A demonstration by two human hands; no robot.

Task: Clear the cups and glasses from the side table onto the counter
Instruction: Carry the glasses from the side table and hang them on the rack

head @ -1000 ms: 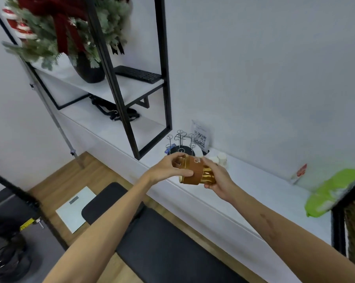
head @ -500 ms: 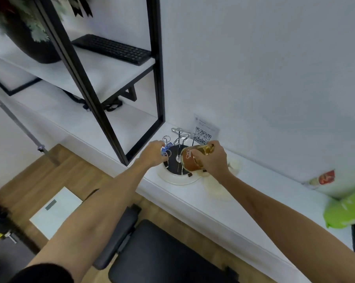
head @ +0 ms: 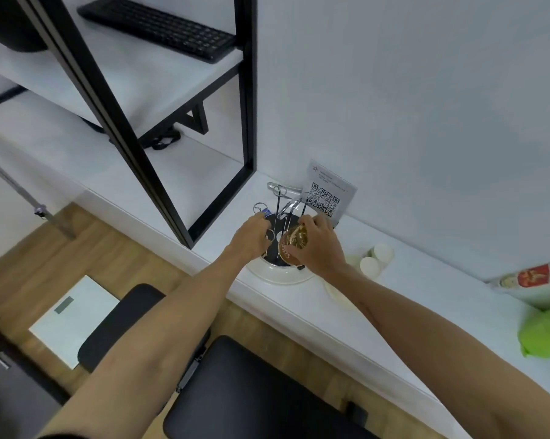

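Right hand (head: 319, 245) grips amber glass (head: 294, 240), fingers curled round it, glass tilted over black cup rack (head: 278, 217) with wire prongs. Left hand (head: 251, 237) at rack's left side, fingers curled toward prong; whether it pinches prong, cannot tell. Rack stands on white round tray (head: 280, 275) on white counter (head: 425, 312). Paper cups (head: 373, 259) just right of tray. QR card (head: 327, 193) leans against wall behind rack. Keyboard (head: 159, 26) on upper shelf.
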